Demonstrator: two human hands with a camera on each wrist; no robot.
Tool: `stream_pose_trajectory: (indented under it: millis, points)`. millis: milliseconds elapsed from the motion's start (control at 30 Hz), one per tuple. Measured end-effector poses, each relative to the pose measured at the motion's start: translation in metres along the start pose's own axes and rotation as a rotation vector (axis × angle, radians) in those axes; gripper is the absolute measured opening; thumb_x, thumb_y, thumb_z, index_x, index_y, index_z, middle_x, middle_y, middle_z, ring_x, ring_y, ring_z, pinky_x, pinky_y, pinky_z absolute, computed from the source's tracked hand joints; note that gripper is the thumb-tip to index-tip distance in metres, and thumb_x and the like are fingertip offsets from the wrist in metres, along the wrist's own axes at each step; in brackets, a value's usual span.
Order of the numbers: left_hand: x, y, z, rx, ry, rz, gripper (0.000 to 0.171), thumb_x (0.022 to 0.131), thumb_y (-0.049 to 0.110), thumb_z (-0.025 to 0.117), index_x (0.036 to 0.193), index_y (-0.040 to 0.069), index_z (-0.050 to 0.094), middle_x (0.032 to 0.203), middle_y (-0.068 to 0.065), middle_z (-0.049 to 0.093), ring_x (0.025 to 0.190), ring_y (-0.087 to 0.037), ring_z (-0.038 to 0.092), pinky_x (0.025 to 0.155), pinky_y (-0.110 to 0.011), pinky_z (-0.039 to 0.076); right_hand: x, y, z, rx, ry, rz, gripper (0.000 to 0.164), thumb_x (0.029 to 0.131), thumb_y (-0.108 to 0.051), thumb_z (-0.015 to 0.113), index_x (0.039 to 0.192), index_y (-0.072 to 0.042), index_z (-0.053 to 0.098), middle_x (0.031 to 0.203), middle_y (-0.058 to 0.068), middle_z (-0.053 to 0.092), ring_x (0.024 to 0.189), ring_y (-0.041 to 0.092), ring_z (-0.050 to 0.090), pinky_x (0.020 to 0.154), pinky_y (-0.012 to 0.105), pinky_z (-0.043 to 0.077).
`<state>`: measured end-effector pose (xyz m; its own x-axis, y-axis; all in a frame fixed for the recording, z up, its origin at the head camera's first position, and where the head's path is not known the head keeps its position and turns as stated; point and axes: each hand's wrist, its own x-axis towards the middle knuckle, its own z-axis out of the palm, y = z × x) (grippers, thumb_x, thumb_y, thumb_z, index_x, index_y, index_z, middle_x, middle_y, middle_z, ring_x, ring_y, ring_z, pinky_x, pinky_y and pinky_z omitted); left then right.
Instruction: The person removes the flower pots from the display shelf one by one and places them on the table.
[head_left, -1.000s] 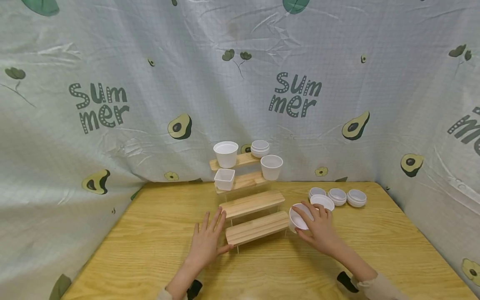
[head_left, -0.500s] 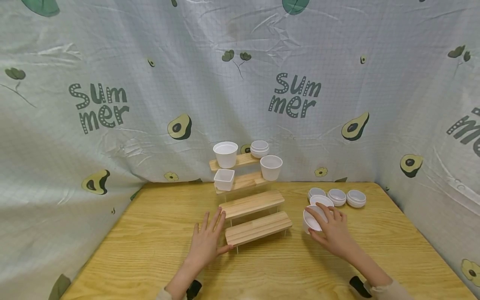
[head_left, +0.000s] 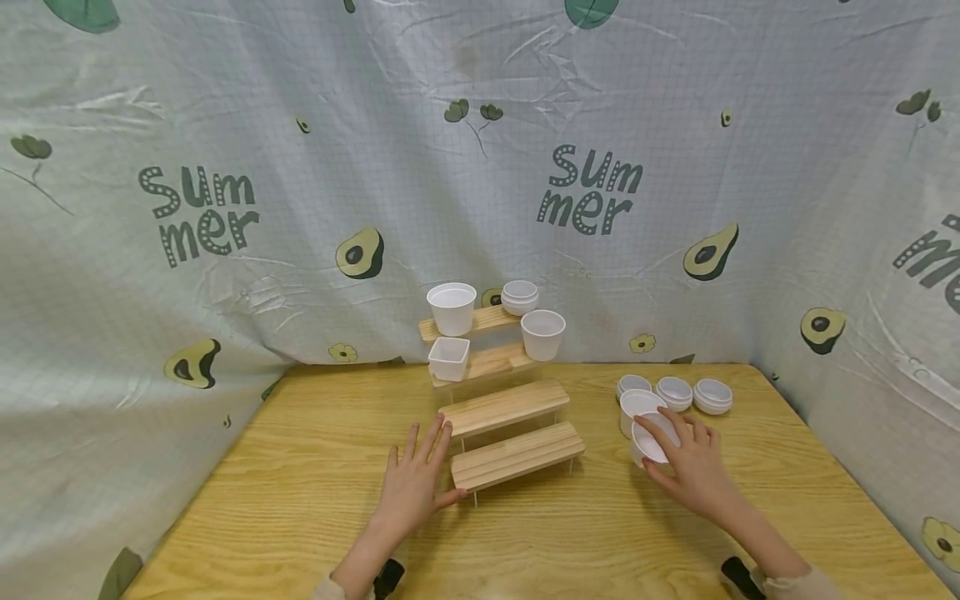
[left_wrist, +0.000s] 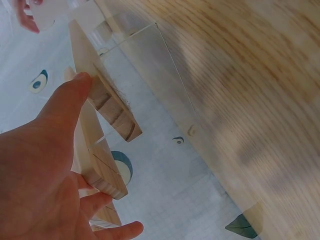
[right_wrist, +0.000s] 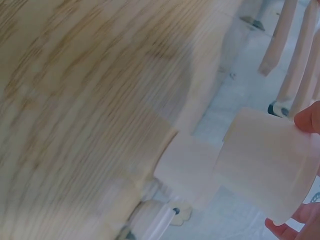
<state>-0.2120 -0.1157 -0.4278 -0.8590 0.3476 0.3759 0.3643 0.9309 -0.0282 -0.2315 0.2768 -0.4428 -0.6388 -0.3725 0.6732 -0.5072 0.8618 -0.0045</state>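
My right hand [head_left: 701,475] grips a white round plant pot [right_wrist: 267,165] by its rim, fingers on one side and thumb on the other. This pot overlaps a second white pot [head_left: 636,408] just behind it in the head view. With fingers spread, my left hand [head_left: 408,490] rests at the left ends of the lower steps of a wooden tiered stand [head_left: 517,458]. In the left wrist view its thumb [left_wrist: 80,82] touches the end of the lowest step. The two lower steps carry nothing.
The top tier holds a tall white pot [head_left: 453,312] and a small round one [head_left: 520,297]. Below stand a square pot [head_left: 449,360] and a tapered pot [head_left: 543,336]. Several small round pots [head_left: 674,394] line the back right, before a printed curtain [head_left: 450,192].
My right hand has carried the round pot rightward, from the stand's lowest step to in front of the second pot. The left hand has stayed in place.
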Motion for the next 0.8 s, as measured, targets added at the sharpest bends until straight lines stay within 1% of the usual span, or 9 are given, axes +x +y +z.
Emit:
stream_pose_trajectory:
  millis: [100, 167, 233, 300, 367, 467, 533, 800]
  points:
    - [0.0, 0.0, 0.0, 0.003, 0.004, 0.003, 0.091, 0.068, 0.06, 0.061, 0.137, 0.009, 0.034, 0.145, -0.008, 0.03, 0.124, -0.039, 0.037, 0.086, -0.059, 0.041, -0.003, 0.005, -0.002, -0.012, -0.006, 0.014, 0.056, 0.088, -0.057, 0.03, 0.12, -0.017, 0.051, 0.119, 0.023, 0.046, 0.096, 0.041, 0.04, 0.068, 0.054, 0.029]
    - [0.0, 0.0, 0.0, 0.006, 0.006, 0.004, 0.091, 0.068, 0.06, 0.061, 0.137, 0.009, 0.034, 0.145, -0.008, 0.03, 0.124, -0.039, 0.037, 0.086, -0.058, 0.041, -0.005, 0.008, -0.003, -0.021, -0.016, 0.025, 0.049, 0.087, -0.05, 0.04, 0.121, -0.017, 0.051, 0.12, 0.022, 0.045, 0.098, 0.041, 0.039, 0.069, 0.055, 0.029]
    - [0.001, 0.0, 0.0, 0.007, 0.007, 0.005, 0.091, 0.068, 0.06, 0.062, 0.137, 0.009, 0.034, 0.145, -0.008, 0.03, 0.124, -0.039, 0.037, 0.086, -0.058, 0.041, -0.006, 0.01, -0.005, -0.031, -0.025, 0.037, 0.045, 0.083, -0.042, 0.049, 0.121, -0.018, 0.05, 0.12, 0.022, 0.044, 0.098, 0.042, 0.039, 0.069, 0.056, 0.029]
    - [0.0, 0.0, 0.0, 0.007, 0.007, 0.005, 0.091, 0.068, 0.06, 0.062, 0.137, 0.009, 0.034, 0.144, -0.008, 0.03, 0.124, -0.039, 0.037, 0.086, -0.058, 0.042, -0.007, 0.012, -0.007, -0.039, -0.037, 0.048, 0.047, 0.077, -0.034, 0.056, 0.121, -0.018, 0.049, 0.121, 0.021, 0.043, 0.098, 0.043, 0.039, 0.07, 0.057, 0.029]
    - [0.0, 0.0, 0.0, 0.011, 0.008, 0.006, 0.091, 0.067, 0.06, 0.062, 0.137, 0.009, 0.034, 0.144, -0.008, 0.031, 0.124, -0.039, 0.037, 0.086, -0.058, 0.042, -0.008, 0.014, -0.008, -0.045, -0.042, 0.06, 0.05, 0.072, -0.027, 0.06, 0.12, -0.018, 0.049, 0.121, 0.021, 0.043, 0.098, 0.043, 0.038, 0.07, 0.057, 0.029]
    - [0.0, 0.0, 0.001, 0.015, 0.007, 0.006, 0.091, 0.067, 0.061, 0.062, 0.137, 0.009, 0.034, 0.144, -0.008, 0.03, 0.124, -0.039, 0.037, 0.086, -0.058, 0.042, -0.009, 0.017, -0.01, -0.048, -0.052, 0.079, 0.054, 0.068, -0.021, 0.063, 0.12, -0.017, 0.049, 0.121, 0.022, 0.042, 0.099, 0.044, 0.037, 0.07, 0.057, 0.028]
    - [0.0, -0.001, 0.001, 0.018, 0.008, 0.007, 0.091, 0.067, 0.061, 0.061, 0.137, 0.009, 0.034, 0.144, -0.008, 0.03, 0.124, -0.039, 0.037, 0.086, -0.058, 0.042, -0.009, 0.02, -0.01, -0.054, -0.055, 0.091, 0.055, 0.066, -0.019, 0.063, 0.12, -0.017, 0.049, 0.12, 0.022, 0.041, 0.099, 0.044, 0.037, 0.07, 0.057, 0.028]
    - [0.0, -0.001, 0.002, 0.021, 0.014, 0.011, 0.092, 0.067, 0.061, 0.061, 0.137, 0.009, 0.033, 0.144, -0.008, 0.031, 0.123, -0.038, 0.038, 0.085, -0.058, 0.042, -0.011, 0.034, -0.012, -0.084, -0.064, 0.126, 0.054, 0.069, -0.022, 0.06, 0.121, -0.018, 0.047, 0.12, 0.023, 0.04, 0.098, 0.045, 0.036, 0.069, 0.056, 0.026]
